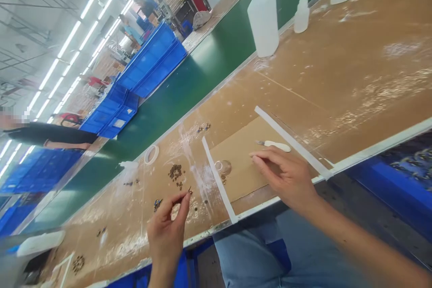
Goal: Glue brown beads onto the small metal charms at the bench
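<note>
Over the front part of the brown table, my left hand [170, 227] pinches a small dark metal piece [190, 190] between thumb and forefinger. My right hand [286, 175] hovers above a sheet of brown cardboard [241, 148], its thumb and fingertips pressed together; whatever they may hold is too small to make out. Just beyond those fingertips lies a white-handled knife [276, 146]. A small clear round dish [222, 167] sits at the cardboard's left side. Past my left hand is a pile of small dark brown pieces [175, 172], with several scattered loose near it.
White strips [219, 180] border the cardboard. A white bottle with a blue cap [263, 20] and a small dropper bottle [302, 13] stand at the back. A tape roll [151, 155] lies left. Beyond runs a green conveyor belt [205, 72] with blue crates [151, 60]; a person's arm [67, 139] rests nearby.
</note>
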